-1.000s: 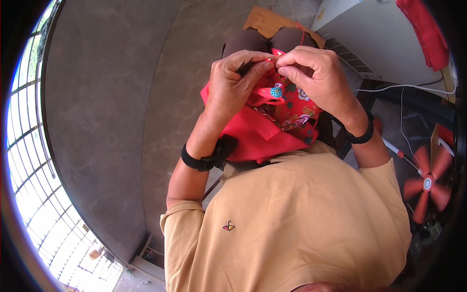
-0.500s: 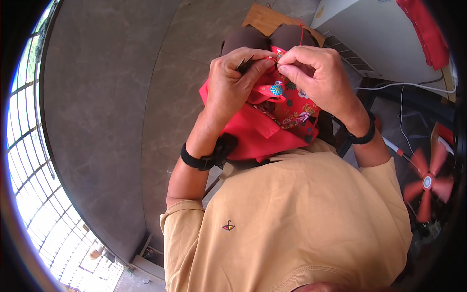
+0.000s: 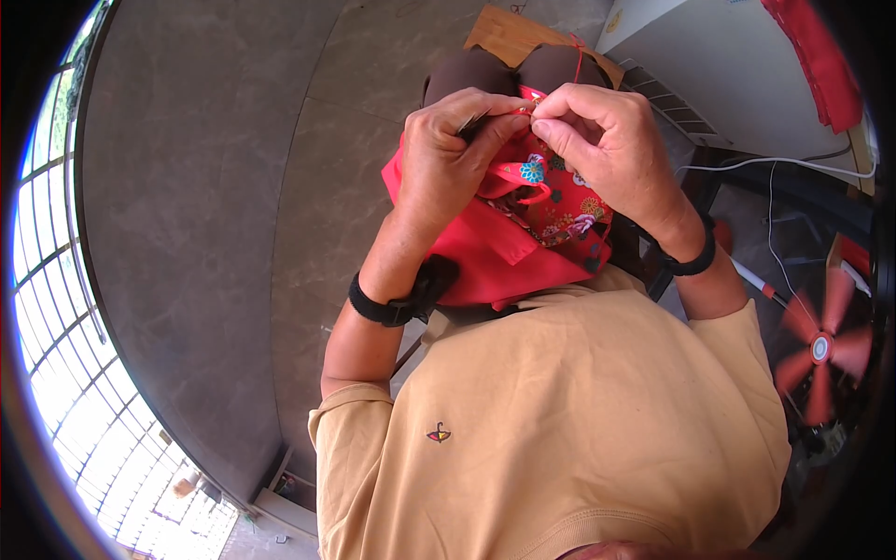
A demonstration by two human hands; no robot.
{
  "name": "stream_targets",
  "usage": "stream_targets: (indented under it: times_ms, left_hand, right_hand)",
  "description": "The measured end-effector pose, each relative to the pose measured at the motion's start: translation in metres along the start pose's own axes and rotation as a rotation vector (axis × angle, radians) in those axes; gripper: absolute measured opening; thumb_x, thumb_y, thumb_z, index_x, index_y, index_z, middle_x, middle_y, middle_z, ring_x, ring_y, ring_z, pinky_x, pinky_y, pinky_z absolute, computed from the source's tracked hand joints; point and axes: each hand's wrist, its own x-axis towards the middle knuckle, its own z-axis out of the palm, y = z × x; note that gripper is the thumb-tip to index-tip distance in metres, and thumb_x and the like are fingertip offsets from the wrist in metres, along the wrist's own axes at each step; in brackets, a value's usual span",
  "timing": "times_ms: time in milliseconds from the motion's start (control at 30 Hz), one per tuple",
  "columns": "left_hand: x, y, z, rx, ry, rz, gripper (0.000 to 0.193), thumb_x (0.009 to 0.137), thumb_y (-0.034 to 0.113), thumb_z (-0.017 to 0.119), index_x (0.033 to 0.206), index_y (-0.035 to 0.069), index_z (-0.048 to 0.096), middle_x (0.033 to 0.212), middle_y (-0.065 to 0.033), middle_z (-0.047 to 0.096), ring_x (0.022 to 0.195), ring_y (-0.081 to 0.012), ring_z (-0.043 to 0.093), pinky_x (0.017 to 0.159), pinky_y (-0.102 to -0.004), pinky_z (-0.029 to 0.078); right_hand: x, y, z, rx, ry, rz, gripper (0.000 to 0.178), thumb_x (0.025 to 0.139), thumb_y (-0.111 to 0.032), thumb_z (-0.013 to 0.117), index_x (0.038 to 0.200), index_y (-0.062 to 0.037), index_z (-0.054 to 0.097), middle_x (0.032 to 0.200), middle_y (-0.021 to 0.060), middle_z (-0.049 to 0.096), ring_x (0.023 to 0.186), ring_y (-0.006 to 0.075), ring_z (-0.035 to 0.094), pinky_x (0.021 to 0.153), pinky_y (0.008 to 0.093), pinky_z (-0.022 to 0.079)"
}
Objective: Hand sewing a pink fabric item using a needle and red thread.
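Note:
A red garment with a floral print (image 3: 583, 205) and plain red lining (image 3: 495, 257) lies across my lap. My left hand (image 3: 448, 154) pinches a folded edge of it between thumb and fingers; a dark, thin object (image 3: 474, 124) shows partly inside that hand, too hidden to name. Close against the left fingertips, my right hand (image 3: 607, 140) is closed in a pinch at the same edge. What it grips is too small to make out. A small pale bead-like spot (image 3: 522, 110) shows by the left fingertips. Red thread (image 3: 579, 61) runs over my dark-clad knee.
A red-bladed fan (image 3: 820, 348) stands to the right, its blades blurred. Behind it a white cable (image 3: 775, 164) crosses in front of a white cabinet (image 3: 709, 75) with red cloth (image 3: 821, 65) on it. A wooden board (image 3: 504, 33) lies beyond my knees.
My right hand has shifted very slightly, its fingertips now closer to the left fingertips at the edge. The left hand and the garment stay almost where they were.

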Motion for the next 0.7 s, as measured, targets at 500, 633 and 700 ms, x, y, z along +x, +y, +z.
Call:
stream_targets:
  times_ms: [500, 633, 700]
  left_hand:
    - [-0.0026, -0.002, 0.0062, 0.024, 0.041, 0.036, 0.01, 0.088, 0.003, 0.076, 0.097, 0.0, 0.075, 0.087, -0.0091, 0.075, 0.077, -0.0178, 0.073, 0.068, -0.0282, 0.056]
    - [-0.0054, -0.0009, 0.0078, 0.018, 0.008, 0.035, 0.011, 0.088, 0.003, 0.076, 0.098, 0.0, 0.075, 0.087, -0.0091, 0.076, 0.077, -0.0178, 0.073, 0.068, -0.0279, 0.056]
    - [-0.0068, -0.0014, 0.0074, 0.012, -0.016, 0.019, 0.011, 0.088, 0.002, 0.076, 0.098, -0.001, 0.075, 0.087, -0.0091, 0.076, 0.077, -0.0178, 0.073, 0.069, -0.0276, 0.056]
  right_hand:
    - [-0.0041, 0.0016, 0.0053, -0.074, 0.098, -0.078, 0.01, 0.087, 0.0, 0.069, 0.08, 0.002, 0.063, 0.071, 0.0133, 0.067, 0.062, 0.0251, 0.067, 0.058, 0.0329, 0.05]
    - [-0.0065, 0.004, 0.007, -0.11, 0.143, -0.135, 0.01, 0.087, 0.0, 0.068, 0.079, 0.0014, 0.062, 0.071, 0.0136, 0.066, 0.062, 0.0266, 0.067, 0.057, 0.0331, 0.05]
    - [-0.0055, 0.0057, 0.0078, -0.131, 0.129, -0.158, 0.009, 0.087, 0.001, 0.068, 0.08, 0.001, 0.063, 0.071, 0.0136, 0.067, 0.062, 0.0268, 0.066, 0.057, 0.0328, 0.05]
